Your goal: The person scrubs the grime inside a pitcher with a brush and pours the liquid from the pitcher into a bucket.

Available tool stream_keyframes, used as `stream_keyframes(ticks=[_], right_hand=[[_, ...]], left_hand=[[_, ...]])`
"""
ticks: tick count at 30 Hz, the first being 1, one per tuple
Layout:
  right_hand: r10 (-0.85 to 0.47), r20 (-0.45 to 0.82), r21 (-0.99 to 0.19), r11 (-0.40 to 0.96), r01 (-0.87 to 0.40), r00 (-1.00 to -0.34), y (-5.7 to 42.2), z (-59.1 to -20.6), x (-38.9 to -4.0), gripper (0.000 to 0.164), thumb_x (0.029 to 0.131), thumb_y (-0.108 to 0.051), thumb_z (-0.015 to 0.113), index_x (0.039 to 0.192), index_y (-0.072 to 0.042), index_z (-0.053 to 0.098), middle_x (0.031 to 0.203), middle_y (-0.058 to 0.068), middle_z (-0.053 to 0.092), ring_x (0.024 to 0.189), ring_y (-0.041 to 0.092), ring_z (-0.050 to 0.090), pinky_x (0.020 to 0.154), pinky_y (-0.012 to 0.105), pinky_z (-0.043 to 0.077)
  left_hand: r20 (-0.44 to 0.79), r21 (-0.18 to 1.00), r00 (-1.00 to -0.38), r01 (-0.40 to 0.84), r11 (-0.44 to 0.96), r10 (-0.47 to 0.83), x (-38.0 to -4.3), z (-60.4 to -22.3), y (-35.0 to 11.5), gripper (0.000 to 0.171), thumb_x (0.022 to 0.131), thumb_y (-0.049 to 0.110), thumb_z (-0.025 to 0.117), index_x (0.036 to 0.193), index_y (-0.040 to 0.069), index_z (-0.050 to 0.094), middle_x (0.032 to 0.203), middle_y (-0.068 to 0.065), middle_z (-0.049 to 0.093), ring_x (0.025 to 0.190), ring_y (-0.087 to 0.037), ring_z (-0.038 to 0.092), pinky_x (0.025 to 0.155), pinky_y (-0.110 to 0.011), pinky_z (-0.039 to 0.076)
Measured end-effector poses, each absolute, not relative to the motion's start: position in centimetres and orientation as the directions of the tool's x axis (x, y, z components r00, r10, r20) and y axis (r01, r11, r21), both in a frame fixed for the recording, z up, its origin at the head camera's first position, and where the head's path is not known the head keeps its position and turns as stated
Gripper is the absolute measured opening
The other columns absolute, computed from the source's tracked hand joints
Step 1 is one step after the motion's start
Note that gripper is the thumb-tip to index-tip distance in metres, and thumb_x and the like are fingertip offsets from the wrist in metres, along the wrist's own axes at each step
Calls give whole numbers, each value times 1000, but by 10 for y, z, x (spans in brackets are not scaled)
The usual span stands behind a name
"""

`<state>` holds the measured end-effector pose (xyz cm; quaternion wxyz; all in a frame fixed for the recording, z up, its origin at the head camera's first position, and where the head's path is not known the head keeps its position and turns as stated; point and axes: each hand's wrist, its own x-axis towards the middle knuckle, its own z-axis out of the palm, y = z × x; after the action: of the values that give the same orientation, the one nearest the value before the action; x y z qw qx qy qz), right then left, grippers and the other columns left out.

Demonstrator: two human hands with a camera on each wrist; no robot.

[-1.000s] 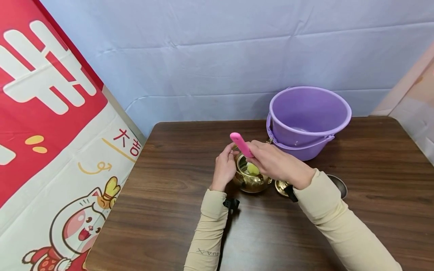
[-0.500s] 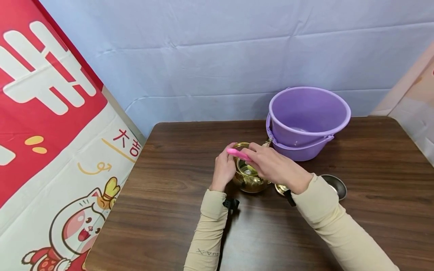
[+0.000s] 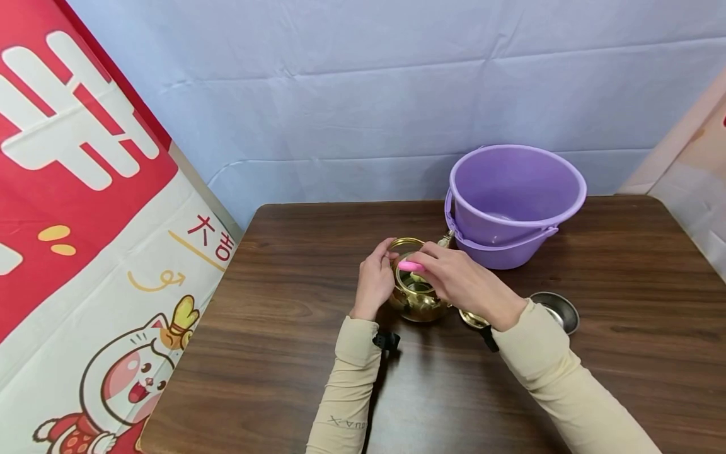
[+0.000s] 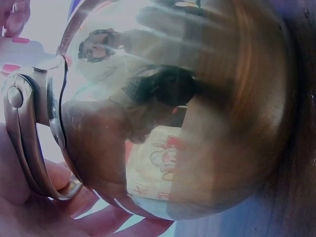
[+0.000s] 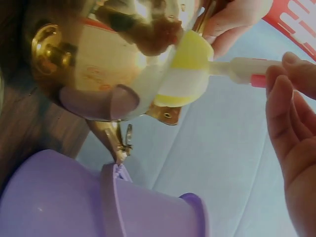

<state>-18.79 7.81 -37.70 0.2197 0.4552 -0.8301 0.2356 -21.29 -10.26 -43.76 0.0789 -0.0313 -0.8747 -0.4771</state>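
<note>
A shiny brass kettle (image 3: 418,310) stands lidless on the wooden table. My left hand (image 3: 374,282) holds it on its left side, with fingers round the hinged handle (image 4: 29,143) in the left wrist view. The right hand (image 3: 466,282) grips a sponge bottle brush by its pink-and-white handle (image 5: 247,70). In the right wrist view the brush's yellow-and-white sponge head (image 5: 185,81) sits at the kettle's mouth, its far part hidden inside. The kettle's spout (image 5: 108,138) points toward the purple bucket.
The purple bucket (image 3: 499,243) stands behind on the right, its handle hanging down in front. A brass lid (image 3: 473,320) lies beside the kettle, partly under my right wrist. A small metal dish (image 3: 570,309) is farther right. A pale cloth (image 3: 340,113) hangs behind the table (image 3: 295,353).
The brush dipped lower into the kettle, and its handle swung from upright through a leftward lean to nearly end-on. My right hand shifted slightly with it; the left hand and kettle stayed put.
</note>
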Motion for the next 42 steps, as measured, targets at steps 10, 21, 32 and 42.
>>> stream_keyframes(ticks=[10,21,32,42], right_hand=[[-595,679,-206,407,-890,-430,84,-389,-192,42,103,-33,34,106,-6,66,99,3,65,85,16,64,77,29,52],[-505,719,-296,398,-868,-477,88,-399,-194,18,84,-3,69,102,-5,67,94,1,62,84,10,58,78,21,47],[-326,800,-404,330,-853,-504,87,-412,-199,29,73,12,73,98,-2,70,95,10,70,79,15,63,78,13,45],[-229,729,-566,329,-756,-645,88,-415,-200,17,82,7,70,95,-4,70,79,4,68,67,5,59,59,13,44]], left_hand=[[186,814,-982,141,563,-23,-213,-436,-102,39,103,8,37,136,15,56,107,-8,73,103,-27,65,84,-36,48],[169,816,-985,122,565,-32,-213,-436,-102,40,103,9,36,137,17,55,109,-7,72,108,-26,64,87,-37,48],[154,821,-987,105,562,-40,-212,-438,-101,40,103,9,36,137,19,55,111,-6,72,103,-25,64,83,-34,46],[148,828,-989,106,550,-32,-212,-438,-101,39,103,10,36,137,19,54,111,-6,71,100,-24,63,82,-33,46]])
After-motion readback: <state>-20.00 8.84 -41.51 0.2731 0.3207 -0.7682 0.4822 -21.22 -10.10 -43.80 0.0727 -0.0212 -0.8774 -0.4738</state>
